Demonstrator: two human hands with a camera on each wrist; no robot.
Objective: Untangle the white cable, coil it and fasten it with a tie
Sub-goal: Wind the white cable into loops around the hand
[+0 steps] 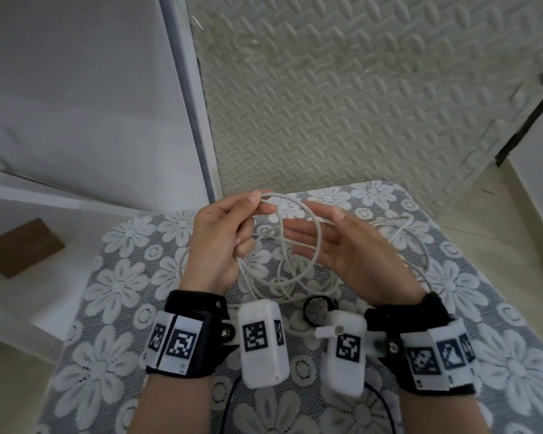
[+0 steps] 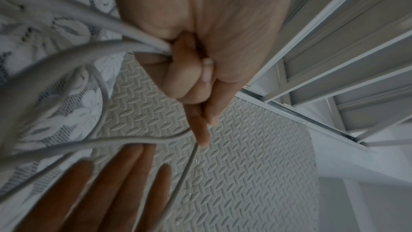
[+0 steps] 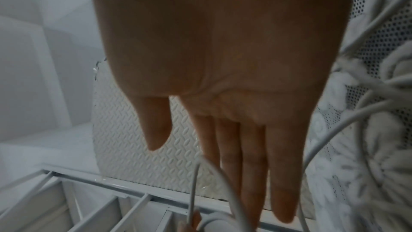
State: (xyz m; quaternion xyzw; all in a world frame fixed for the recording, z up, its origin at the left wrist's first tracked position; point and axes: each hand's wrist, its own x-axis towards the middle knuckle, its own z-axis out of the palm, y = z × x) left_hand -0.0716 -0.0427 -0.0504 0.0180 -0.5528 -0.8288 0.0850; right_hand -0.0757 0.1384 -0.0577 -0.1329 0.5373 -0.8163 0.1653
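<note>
Above the flowered lace cloth [image 1: 123,277] our left hand [image 1: 215,242] grips loops of the white cable [image 1: 318,236] in its curled fingers. Our right hand [image 1: 342,249] is flat, fingers straight, passing through one raised loop; the other loops lie on the cloth.

A thin white round-sheathed cable [image 1: 318,245] rises in several loose, overlapping loops above a table, its strands gathered at one side and lifted clear. The remaining length lies in a slack tangle on the surface below, one white plug end [image 1: 326,332] resting near the front.
</note>
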